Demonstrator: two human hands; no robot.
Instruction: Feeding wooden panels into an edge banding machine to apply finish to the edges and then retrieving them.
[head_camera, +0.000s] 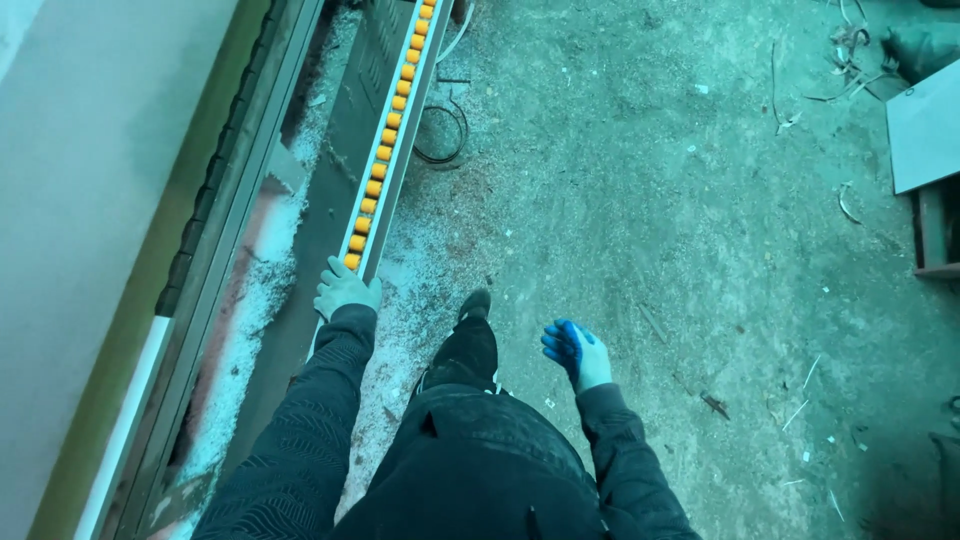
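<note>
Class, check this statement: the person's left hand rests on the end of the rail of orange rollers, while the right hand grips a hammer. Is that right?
Not quite. The right hand, in a blue-palmed glove, hangs empty over the dusty floor; no hammer is there. The left hand does rest on the end of the roller rail, as the head view shows.

The long metal roller rail (385, 150) carries a single row of orange-yellow rollers between pale grey edges. The left hand (345, 290) wears a pale grey knit glove; the right hand (577, 352) wears a whitish glove with blue-coated fingers (560, 340). Both sleeves are dark with a fine wavy pattern. The grey concrete floor (650, 200) is flecked with pale sawdust.
</note>
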